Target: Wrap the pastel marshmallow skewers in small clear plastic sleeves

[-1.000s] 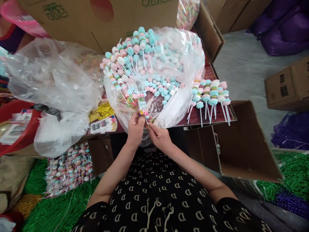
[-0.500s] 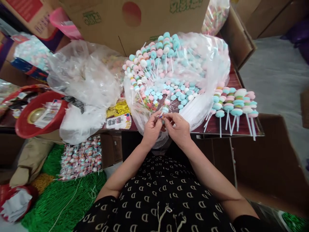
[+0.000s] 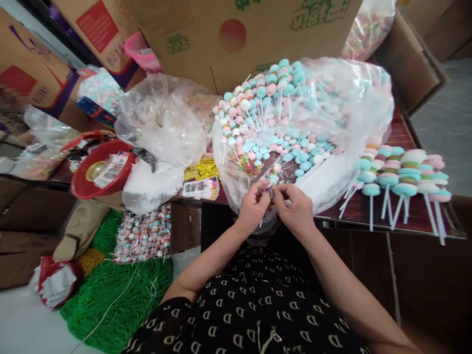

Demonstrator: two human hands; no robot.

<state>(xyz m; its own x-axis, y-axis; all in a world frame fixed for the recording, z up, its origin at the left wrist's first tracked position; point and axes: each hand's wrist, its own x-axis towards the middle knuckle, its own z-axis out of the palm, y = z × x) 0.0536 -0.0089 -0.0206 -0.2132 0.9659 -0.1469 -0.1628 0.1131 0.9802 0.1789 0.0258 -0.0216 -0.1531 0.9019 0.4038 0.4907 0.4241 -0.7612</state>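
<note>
A marshmallow skewer [image 3: 274, 171] in pink, white and blue, apparently in a clear wrapper, points away from me over the table's front edge. My left hand [image 3: 253, 207] is closed round its lower end, and a bit of white stick shows below the fingers. Close against it, my right hand [image 3: 295, 208] pinches at the same spot; a small dark and bluish bit shows between the fingertips, too small to name. Beyond my hands, loose marshmallow discs [image 3: 303, 156] lie in an opened plastic bag [image 3: 372, 93], with finished skewers [image 3: 254, 96] piled along its left rim.
More marshmallow skewers [image 3: 400, 172] lie at the table's right end. White sticks [image 3: 322, 184] are bundled beside my right hand. Left are printed cards [image 3: 201, 188], gold ties [image 3: 202, 168] and a red basin [image 3: 101, 169]. Below stands a box of wrapped skewers [image 3: 143, 233]; a large carton [image 3: 206, 44] backs the table.
The camera view has swung left, so everything sits further right. My hands stay together at the skewer's lower end, with small finger shifts; the stick below my left hand now shows.
</note>
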